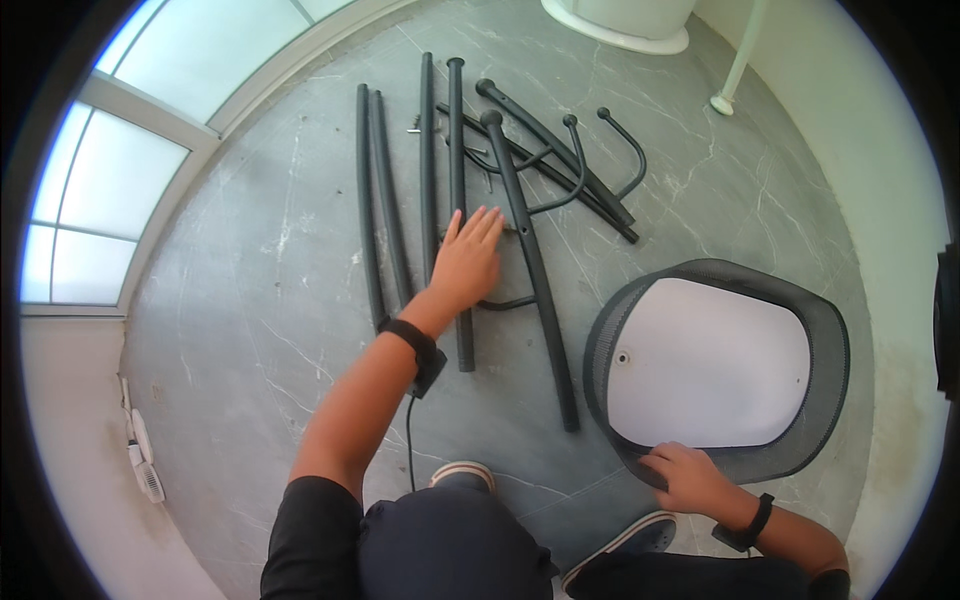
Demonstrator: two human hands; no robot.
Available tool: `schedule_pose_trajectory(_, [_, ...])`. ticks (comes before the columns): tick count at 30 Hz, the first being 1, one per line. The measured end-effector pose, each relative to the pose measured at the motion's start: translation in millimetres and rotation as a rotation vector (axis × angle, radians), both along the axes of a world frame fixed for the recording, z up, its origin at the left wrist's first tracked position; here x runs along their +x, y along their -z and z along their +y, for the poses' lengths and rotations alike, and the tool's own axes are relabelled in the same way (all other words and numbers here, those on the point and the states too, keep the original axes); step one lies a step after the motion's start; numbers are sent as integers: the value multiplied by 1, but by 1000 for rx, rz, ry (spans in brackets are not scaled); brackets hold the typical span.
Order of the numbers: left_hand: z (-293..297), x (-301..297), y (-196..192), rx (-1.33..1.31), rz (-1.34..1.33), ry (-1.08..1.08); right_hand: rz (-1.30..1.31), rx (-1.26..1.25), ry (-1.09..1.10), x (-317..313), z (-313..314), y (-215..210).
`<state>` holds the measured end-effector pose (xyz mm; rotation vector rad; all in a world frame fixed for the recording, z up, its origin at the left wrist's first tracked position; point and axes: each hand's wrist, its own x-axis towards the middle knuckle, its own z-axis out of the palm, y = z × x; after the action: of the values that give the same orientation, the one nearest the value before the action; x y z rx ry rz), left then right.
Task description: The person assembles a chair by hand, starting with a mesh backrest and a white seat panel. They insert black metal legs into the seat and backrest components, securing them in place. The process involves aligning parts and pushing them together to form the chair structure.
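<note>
My left hand (470, 262) reaches over the dark metal poles on the floor, fingers stretched out and apart. It lies above a straight pole (465, 335), close to a pole with curved hooks (540, 280); whether the fingertips touch either cannot be told. At lower right my right hand (690, 480) has its fingers curled over the near rim of a dark mesh basket (828, 370). A smooth white panel (710, 370) fills the basket's middle, with a small round fitting near its left side.
More straight poles (368, 200) lie to the left, with another hooked pole (550, 135) farther back. Small screws (478, 151) lie among them. A white pedestal (620, 22) stands at the back beside a white pipe (735, 70). My shoes (625, 545) are at the near edge.
</note>
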<state>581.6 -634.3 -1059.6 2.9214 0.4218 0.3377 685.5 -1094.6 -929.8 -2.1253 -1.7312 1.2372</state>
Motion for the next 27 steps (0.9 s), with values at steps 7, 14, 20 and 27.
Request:
schedule_pose_trajectory(7, [-3,31,12,-154,-145,-26,-51,40,31,-2,-3,-2])
schedule_pose_trajectory(14, [-14,13,2,-248,-369,-140,-95,150,18,-1,-12,2])
schedule_pose_trajectory(20, [-79,-12,-44,-726,-401,-188,-85,169,29,-5,-12,7])
schedule_pose_trajectory(27, [-125,-18,-43,-854,-274,15,-139,203,31,-7,-19,5])
